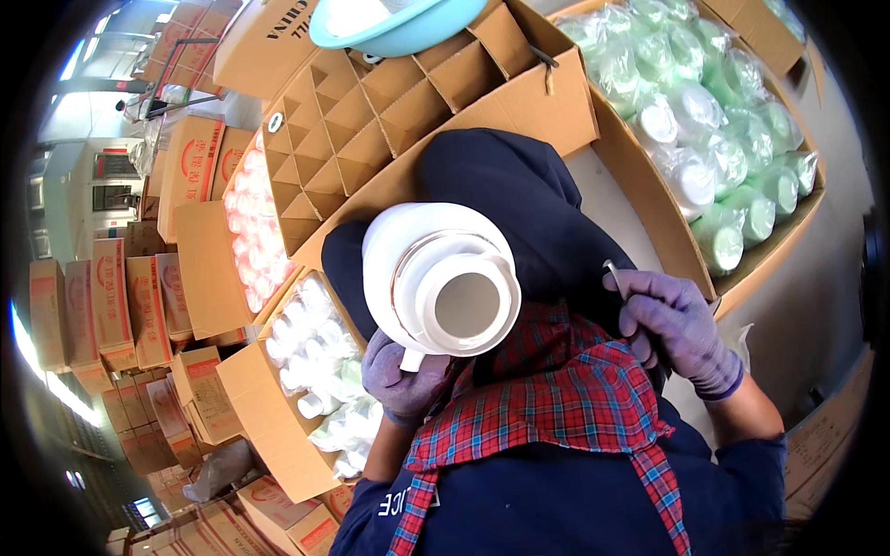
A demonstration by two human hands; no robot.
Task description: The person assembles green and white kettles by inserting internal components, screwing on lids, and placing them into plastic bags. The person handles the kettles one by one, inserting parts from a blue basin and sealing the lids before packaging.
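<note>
A white vacuum jug body (385,269) stands tilted over my lap, its round mouth turned up toward me and no lid on it. My left hand (394,375), in a purple glove, grips it low on the near left side, beside a small white tab at the rim; part of this hand is hidden under the jug. Off to the right and apart from the jug, my gloved right hand (681,324) pinches a short, thin, pale-tipped piece (613,271) between thumb and fingers. Its exact kind is too small to make out.
A carton with cardboard dividers (375,125) lies ahead, a light-blue basin (399,35) on its far edge. Bagged green and white parts fill an open carton (640,204) at right. Cartons of pink parts (248,222) and white parts (311,338) stand left, before stacked boxes (111,296).
</note>
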